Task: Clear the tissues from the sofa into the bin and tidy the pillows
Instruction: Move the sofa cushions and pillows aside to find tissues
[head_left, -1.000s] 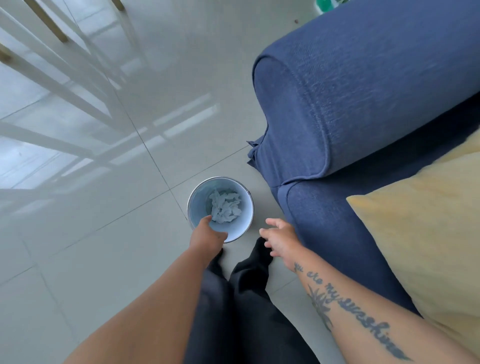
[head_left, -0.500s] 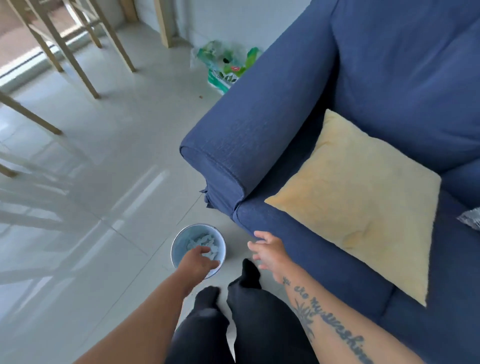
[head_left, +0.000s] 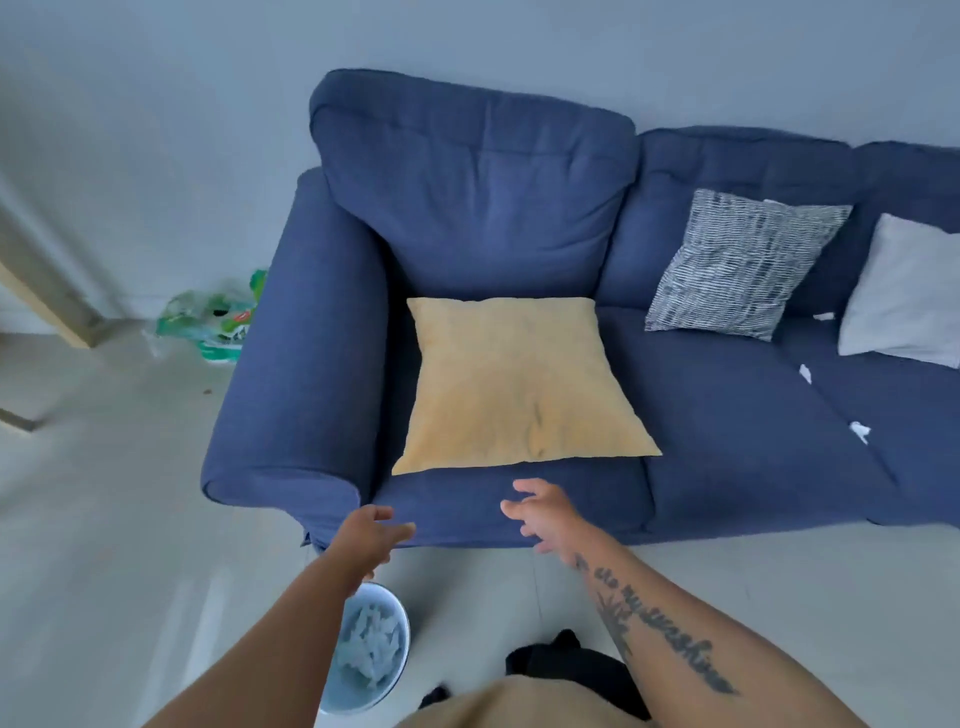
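The left hand (head_left: 371, 535) and the right hand (head_left: 545, 512) reach, fingers spread and empty, toward the yellow pillow (head_left: 519, 384) lying flat on the left seat of the sofa (head_left: 467, 197). I think it is best to take it by both near corners and stand it against the backrest. Tissue scraps (head_left: 805, 373) lie on the seats further right, and the bin (head_left: 405, 631) stands on the floor below the left forearm.
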